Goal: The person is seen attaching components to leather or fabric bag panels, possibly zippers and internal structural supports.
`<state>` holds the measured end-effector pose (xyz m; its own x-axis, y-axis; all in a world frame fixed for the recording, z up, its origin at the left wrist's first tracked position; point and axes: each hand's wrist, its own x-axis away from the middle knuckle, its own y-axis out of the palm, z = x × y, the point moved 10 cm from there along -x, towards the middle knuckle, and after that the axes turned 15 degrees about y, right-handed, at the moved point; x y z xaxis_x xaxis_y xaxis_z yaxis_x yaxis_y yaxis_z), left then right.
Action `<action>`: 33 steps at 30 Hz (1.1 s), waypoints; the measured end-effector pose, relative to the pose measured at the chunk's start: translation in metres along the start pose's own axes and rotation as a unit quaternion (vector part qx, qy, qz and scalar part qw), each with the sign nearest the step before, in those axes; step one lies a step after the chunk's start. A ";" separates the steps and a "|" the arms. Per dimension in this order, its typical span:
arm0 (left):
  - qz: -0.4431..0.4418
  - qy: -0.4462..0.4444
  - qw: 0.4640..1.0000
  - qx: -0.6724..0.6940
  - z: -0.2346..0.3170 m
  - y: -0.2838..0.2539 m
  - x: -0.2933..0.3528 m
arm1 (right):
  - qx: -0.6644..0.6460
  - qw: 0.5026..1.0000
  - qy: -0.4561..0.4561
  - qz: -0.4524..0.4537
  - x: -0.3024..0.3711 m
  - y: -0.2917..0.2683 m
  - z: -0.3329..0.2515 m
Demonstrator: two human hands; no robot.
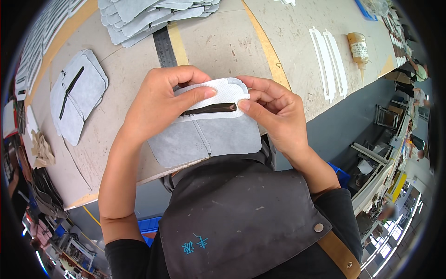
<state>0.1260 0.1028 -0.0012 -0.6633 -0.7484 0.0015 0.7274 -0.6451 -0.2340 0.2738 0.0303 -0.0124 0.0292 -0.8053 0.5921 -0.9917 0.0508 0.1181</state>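
Between my two hands is a grey fabric panel (223,135) with rounded corners, lying at the table's near edge. Along its upper part runs a white strip (222,89) that frames a dark slot. My left hand (174,95) pinches the strip's left part, thumb on top and fingers partly hidden behind. At the right end of the slot, my right hand (274,109) grips the rounded corner, its thumb pressed on the front. A seam line crosses the lower grey part.
A small stack of slotted grey panels (79,97) lies to the left. A taller pile of grey pieces (148,16) is at the far side beside a dark ruler (164,46). White strips (329,63) and a glue bottle (358,49) lie to the right.
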 end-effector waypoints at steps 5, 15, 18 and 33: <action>-0.002 0.006 1.000 -0.011 -0.003 -0.002 0.002 | 0.010 1.000 -0.023 0.002 -0.001 0.000 -0.001; 0.051 -0.145 0.988 -0.024 -0.054 -0.071 0.078 | 0.009 0.994 -0.035 0.105 -0.018 -0.029 0.012; 0.093 -0.160 0.982 0.021 -0.058 -0.072 0.095 | 0.012 0.993 -0.037 0.111 -0.024 -0.032 0.015; 0.196 -0.099 0.969 0.111 -0.039 -0.069 0.104 | 0.050 0.990 -0.042 0.124 -0.029 -0.031 0.016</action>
<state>0.0001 0.0750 -0.0229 -0.2983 -0.9431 0.1471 0.9509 -0.3069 -0.0395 0.3021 0.0421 -0.0460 -0.2240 -0.8215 0.5244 -0.9744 0.1984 -0.1053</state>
